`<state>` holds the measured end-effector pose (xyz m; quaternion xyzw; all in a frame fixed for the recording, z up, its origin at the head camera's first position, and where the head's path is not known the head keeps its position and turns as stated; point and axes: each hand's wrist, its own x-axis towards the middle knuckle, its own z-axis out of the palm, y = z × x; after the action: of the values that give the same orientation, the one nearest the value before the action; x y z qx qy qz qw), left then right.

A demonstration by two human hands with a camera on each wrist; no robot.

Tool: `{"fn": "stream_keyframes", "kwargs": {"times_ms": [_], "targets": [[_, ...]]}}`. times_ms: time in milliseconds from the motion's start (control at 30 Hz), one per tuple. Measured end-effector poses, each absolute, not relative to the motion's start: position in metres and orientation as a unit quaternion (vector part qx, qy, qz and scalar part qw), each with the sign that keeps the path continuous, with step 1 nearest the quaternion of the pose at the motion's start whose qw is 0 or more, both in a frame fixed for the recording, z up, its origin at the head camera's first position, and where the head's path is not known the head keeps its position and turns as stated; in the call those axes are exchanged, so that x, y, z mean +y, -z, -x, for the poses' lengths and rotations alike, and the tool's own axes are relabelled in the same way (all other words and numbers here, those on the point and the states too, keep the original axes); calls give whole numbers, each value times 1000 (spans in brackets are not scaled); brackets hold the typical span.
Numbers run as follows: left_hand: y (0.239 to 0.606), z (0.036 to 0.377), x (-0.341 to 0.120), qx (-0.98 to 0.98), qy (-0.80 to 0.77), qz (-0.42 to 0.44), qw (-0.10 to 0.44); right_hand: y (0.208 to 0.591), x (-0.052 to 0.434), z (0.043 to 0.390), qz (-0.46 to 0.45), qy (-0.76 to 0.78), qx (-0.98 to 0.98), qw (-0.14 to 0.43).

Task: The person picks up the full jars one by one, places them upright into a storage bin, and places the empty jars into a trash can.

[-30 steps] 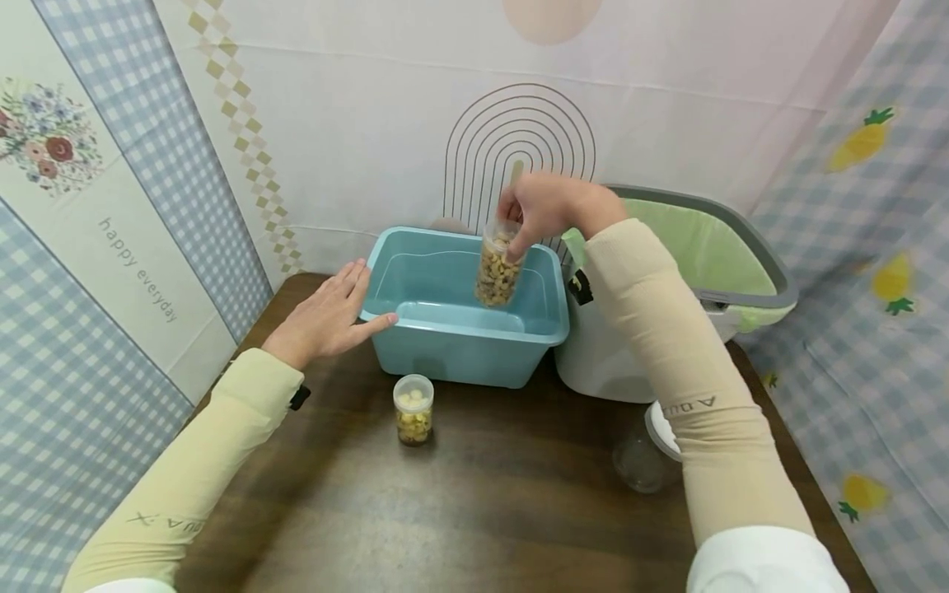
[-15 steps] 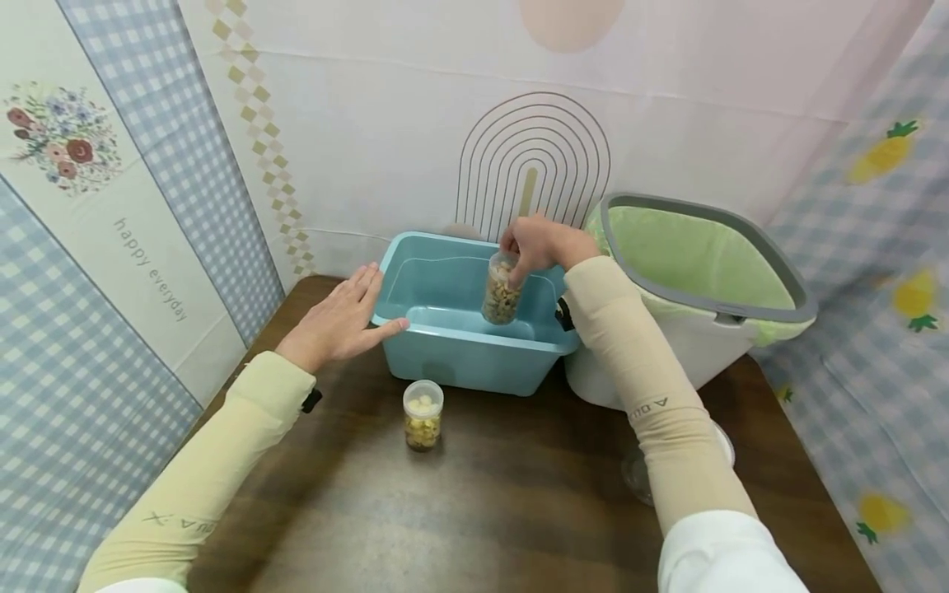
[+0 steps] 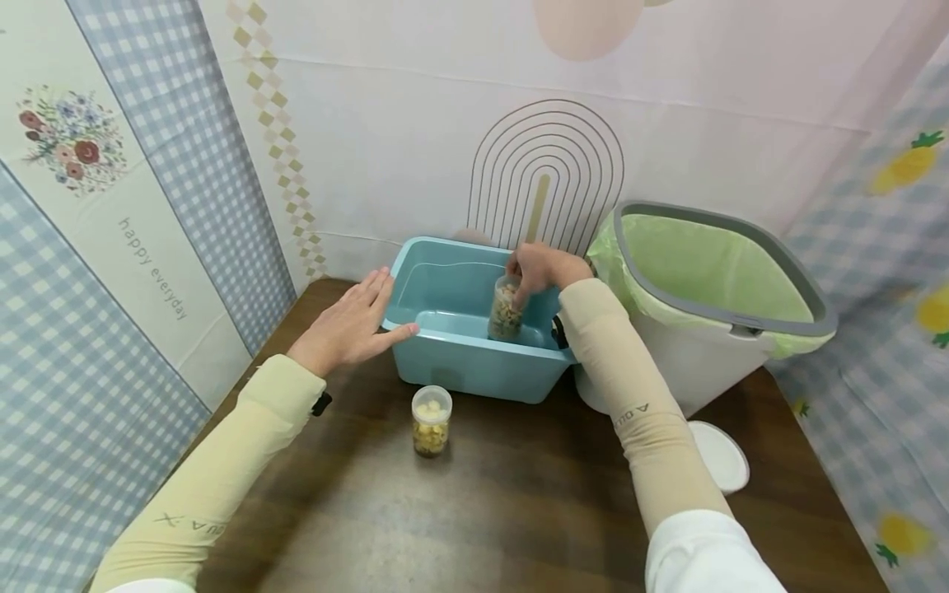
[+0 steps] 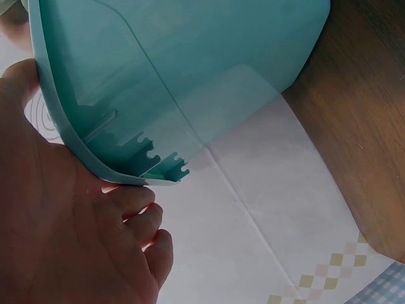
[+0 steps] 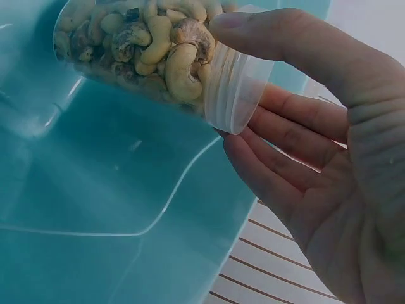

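On the brown table (image 3: 519,511), against the back curtain, a white bin with a green liner (image 3: 712,280) is sitting at right, largest item in view, touching or just beside the teal tub (image 3: 474,362) on its left. Tub is sitting open-topped at table centre-back. Right hand (image 3: 544,268) is reaching over the tub's right half, thumb and fingers pinching a clear cashew jar (image 3: 507,311) by its rim; the right wrist view is showing the thumb over the threaded mouth (image 5: 237,88), fingers underneath. Jar is hanging inside the tub, below the rim line; can't tell whether its base is touching the tub floor. Right forearm is crossing the tub's right corner and blocking the gap toward the bin. Left hand (image 3: 348,325) is lying flat with straight fingers, thumb along the tub's left front rim (image 4: 126,174), steadying it. A white lid (image 3: 717,455) is lying flat near the bin's base. A small lidded jar of pale snacks (image 3: 432,420) is standing upright just in front of the tub, apart from both hands.
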<state>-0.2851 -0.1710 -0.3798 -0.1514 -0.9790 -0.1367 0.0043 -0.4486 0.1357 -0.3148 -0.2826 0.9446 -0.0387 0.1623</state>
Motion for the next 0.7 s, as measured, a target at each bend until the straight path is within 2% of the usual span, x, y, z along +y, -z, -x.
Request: {"fn": "stream_keyframes", "kwargs": {"times_ms": [200, 700], "targets": [[380, 292, -165, -981, 137, 136, 1, 326, 137, 465, 300, 32, 937, 175], [376, 282, -171, -980, 134, 149, -1, 341, 126, 458, 309, 7, 933, 186]]}}
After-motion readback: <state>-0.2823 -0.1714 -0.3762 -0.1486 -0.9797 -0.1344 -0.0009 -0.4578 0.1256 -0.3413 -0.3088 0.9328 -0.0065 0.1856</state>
